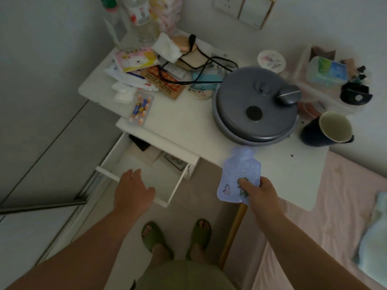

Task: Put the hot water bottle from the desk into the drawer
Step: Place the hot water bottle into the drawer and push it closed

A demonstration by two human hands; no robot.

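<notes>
A small pale blue hot water bottle (235,173) with cartoon prints hangs at the desk's front edge, its neck pointing away from me. My right hand (260,194) is shut on its lower end, thumb on top. The white drawer (117,159) under the desk stands pulled out to the left of the bottle. It holds a dark flat item and some boxes at the back, with bare floor at the front. My left hand (132,192) hovers over the drawer's front rail, fingers apart and holding nothing.
On the white desk (178,124) stand a grey lidded pot (254,105), a dark mug (328,129), a clear storage box (328,80), a blister pack (140,107) and a pile of packets and black cable. A pink bed (335,216) lies to the right.
</notes>
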